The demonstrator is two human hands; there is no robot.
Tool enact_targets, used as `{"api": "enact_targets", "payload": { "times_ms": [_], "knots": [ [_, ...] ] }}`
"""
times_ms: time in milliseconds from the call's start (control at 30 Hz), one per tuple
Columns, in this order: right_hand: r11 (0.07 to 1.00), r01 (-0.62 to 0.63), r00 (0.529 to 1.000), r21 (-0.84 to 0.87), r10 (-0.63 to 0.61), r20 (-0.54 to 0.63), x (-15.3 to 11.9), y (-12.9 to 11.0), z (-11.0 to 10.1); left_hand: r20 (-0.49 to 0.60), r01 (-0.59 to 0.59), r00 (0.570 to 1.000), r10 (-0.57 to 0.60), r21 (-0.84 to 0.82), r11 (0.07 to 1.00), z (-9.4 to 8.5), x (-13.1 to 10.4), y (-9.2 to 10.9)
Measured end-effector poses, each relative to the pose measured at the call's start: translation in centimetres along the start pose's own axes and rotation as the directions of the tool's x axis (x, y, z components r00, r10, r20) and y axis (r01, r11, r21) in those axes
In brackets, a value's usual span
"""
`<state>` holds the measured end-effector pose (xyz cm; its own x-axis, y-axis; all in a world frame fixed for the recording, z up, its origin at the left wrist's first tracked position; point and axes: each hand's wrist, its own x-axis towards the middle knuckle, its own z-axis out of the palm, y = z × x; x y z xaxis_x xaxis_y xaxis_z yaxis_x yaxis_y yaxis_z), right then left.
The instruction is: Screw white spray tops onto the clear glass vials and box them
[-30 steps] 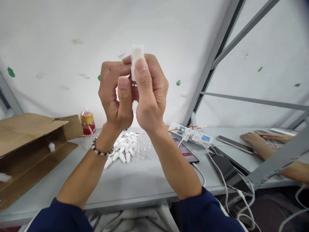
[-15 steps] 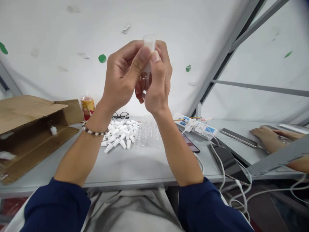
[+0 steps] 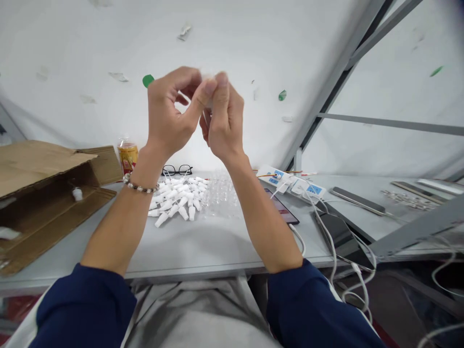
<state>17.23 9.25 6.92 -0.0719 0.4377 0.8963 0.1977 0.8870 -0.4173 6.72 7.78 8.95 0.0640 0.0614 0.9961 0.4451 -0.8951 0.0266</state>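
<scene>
The heaped small white tapered pieces (image 3: 177, 197) looked like smooth matt plastic, the clear rounded containers (image 3: 222, 197) glossy plastic, the open brown box (image 3: 39, 159) matt cardboard, the navy-blue sleeve (image 3: 85, 309) soft matt cloth.

Readable text: none | jar label (image 3: 128, 156): too small | phone screen (image 3: 285, 210): illegible

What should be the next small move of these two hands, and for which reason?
I would probably tilt the small pale piece slightly into clearer view, keeping the grip gentle: the left hand and the right hand meet closely at it, above the table, and their thumbs hide most of it.
</scene>
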Motion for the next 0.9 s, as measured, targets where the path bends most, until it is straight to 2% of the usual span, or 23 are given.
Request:
{"api": "enact_targets", "payload": {
  "times_ms": [67,133,200,267,333,433,533,800,900],
  "knots": [
    [1.0,-0.024,0.996,-0.018,0.025,0.08,0.0,1.7,0.1,0.123,0.149,0.979,-0.162,0.105,0.983,-0.1,-0.8,-2.1],
    [0.99,-0.088,0.973,-0.114,0.109,0.203,-0.1,3.4,0.3,0.239,0.237,0.928,-0.285,0.213,0.948,-0.2,-1.9,-4.1],
    [0.97,-0.114,0.941,-0.213,0.174,0.292,-0.1,4.9,0.6,0.306,0.264,0.878,-0.369,0.333,0.905,-0.3,-3.0,-5.9],
    [0.95,-0.122,0.922,-0.287,0.216,0.321,-0.2,6.0,0.8,0.337,0.281,0.835,-0.435,0.418,0.864,-0.3,-3.7,-7.1],
    [0.943,-0.118,0.912,-0.31,0.226,0.343,-0.2,6.6,0.8,0.376,0.317,0.791,-0.483,0.423,0.849,-0.2,-4.1,-7.6],
    [0.954,-0.101,0.894,-0.281,0.211,0.395,-0.3,6.9,0.7,0.464,0.398,0.717,-0.519,0.339,0.853,-0.2,-4.1,-7.7],
    [0.963,-0.086,0.883,-0.254,0.192,0.428,-0.4,6.7,0.4,0.509,0.47,0.664,-0.548,0.285,0.835,-0.3,-4.0,-7.8],
    [0.951,-0.019,0.877,-0.307,0.164,0.452,-0.4,5.9,0.0,0.607,0.585,0.58,-0.543,0.154,0.797,-0.5,-4.5,-8.6],
    [0.944,0.002,0.878,-0.329,0.155,0.452,-0.4,5.9,0.0,0.619,0.605,0.566,-0.544,0.136,0.784,-0.5,-4.6,-8.5]
  ]
}}
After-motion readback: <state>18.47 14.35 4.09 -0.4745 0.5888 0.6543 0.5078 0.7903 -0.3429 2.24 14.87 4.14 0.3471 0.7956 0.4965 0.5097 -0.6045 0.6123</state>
